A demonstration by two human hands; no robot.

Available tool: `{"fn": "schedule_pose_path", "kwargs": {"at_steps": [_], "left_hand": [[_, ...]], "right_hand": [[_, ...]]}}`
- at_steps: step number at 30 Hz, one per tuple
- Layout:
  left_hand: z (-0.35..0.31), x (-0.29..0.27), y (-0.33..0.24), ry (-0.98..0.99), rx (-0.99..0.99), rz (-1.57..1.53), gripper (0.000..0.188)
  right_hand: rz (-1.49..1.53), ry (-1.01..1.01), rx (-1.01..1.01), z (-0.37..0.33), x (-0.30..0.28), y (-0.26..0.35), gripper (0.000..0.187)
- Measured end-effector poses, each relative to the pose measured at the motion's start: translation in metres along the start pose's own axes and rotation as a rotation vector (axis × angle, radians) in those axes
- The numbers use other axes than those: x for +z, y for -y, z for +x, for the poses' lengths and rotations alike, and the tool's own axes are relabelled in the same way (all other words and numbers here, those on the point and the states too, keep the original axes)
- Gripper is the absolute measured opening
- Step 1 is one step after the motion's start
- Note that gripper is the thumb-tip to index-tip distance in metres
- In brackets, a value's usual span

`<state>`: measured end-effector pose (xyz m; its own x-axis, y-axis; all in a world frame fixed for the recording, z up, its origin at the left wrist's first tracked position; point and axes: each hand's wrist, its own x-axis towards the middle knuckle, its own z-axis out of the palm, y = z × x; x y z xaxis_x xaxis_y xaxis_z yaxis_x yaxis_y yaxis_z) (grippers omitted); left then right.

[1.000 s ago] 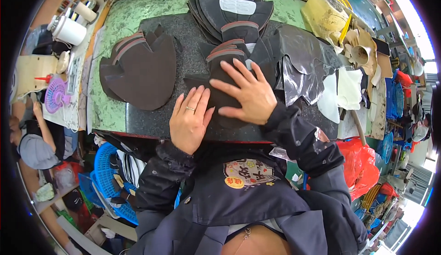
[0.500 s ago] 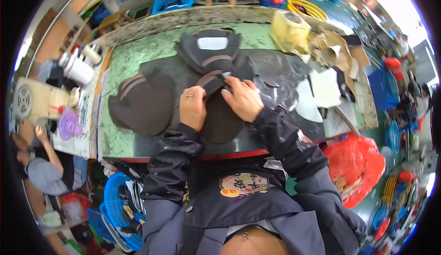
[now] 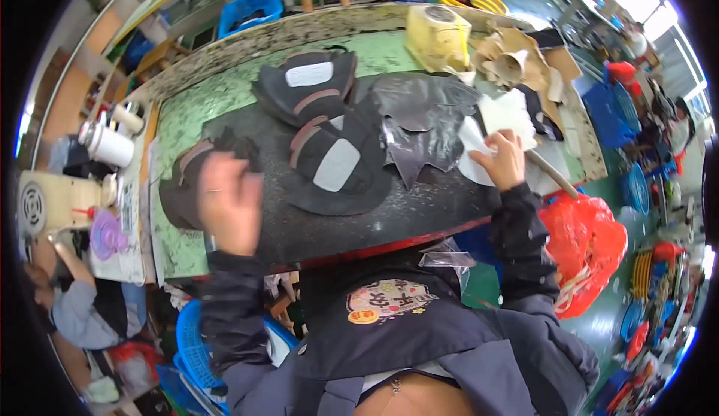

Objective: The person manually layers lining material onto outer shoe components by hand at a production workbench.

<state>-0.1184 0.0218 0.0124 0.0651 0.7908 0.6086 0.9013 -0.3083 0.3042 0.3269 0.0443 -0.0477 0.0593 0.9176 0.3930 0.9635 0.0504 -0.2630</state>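
My left hand (image 3: 231,202), smeared by motion, is over the dark fabric pieces (image 3: 180,197) at the left of the black work mat (image 3: 337,229). Reaching to the right, my right hand (image 3: 507,160) has curled fingers with the thumb apart, at a white ragged-edged sheet (image 3: 507,113) and a smooth white piece (image 3: 473,150). Between the hands lies a dark shaped piece (image 3: 363,191), perhaps a shoe upper, with a pale patch (image 3: 338,165) and reddish-brown trim. Beyond it, a similar dark piece (image 3: 273,86) also bears a white patch. Shiny black sheets (image 3: 427,128) lie beside them.
A yellowish plastic container (image 3: 438,38) stands at the back, beside crumpled brown paper (image 3: 498,53). A wooden handle (image 3: 554,174) juts over the right edge, above a red plastic bag (image 3: 584,244). A co-worker (image 3: 93,307) sits at the left, near a blue basket (image 3: 196,348).
Both hands have let go of the middle dark piece, which now shows a pale patch. My left hand went left, my right hand right to the white sheets. The view has shifted.
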Motion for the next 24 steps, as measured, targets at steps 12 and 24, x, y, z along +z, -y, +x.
{"fn": "schedule_pose_path", "kwargs": {"at_steps": [12,24], "left_hand": [[-0.012,0.066,-0.139,0.278,-0.269,-0.838,0.014],[-0.025,0.055,-0.127,0.34,-0.493,-1.078,0.026]], "right_hand": [[1.704,0.566,0.483,-0.018,-0.028,0.114,0.028],[1.004,0.322,-0.138,-0.011,-0.042,0.155,0.02]]}}
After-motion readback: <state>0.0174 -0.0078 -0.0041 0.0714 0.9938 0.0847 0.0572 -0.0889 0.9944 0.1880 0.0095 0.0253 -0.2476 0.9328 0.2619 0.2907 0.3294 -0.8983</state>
